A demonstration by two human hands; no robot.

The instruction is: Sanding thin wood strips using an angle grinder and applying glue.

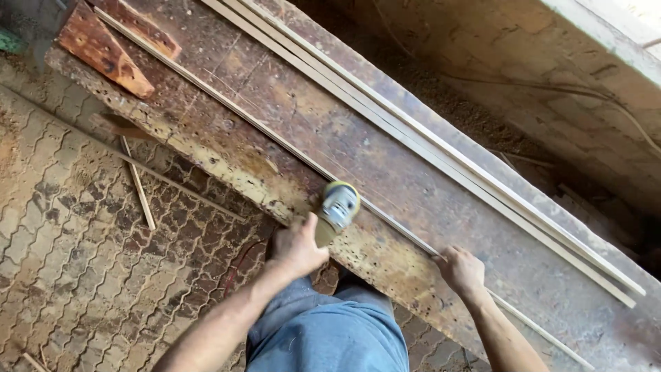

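Observation:
My left hand (296, 246) grips a small yellow and grey angle grinder (336, 207), whose head rests on a thin pale wooden strip (227, 105) lying along a worn brown workbench (358, 138). My right hand (460, 270) presses down on the same strip further along, near the bench's front edge. The strip runs diagonally from the upper left to the lower right.
Several more long pale strips (441, 148) lie side by side along the bench's far edge. Reddish wood blocks (103, 48) sit at the bench's left end. Loose sticks (139, 184) lie on the paved floor (76, 262) covered with sawdust. A concrete wall (551, 83) rises behind the bench.

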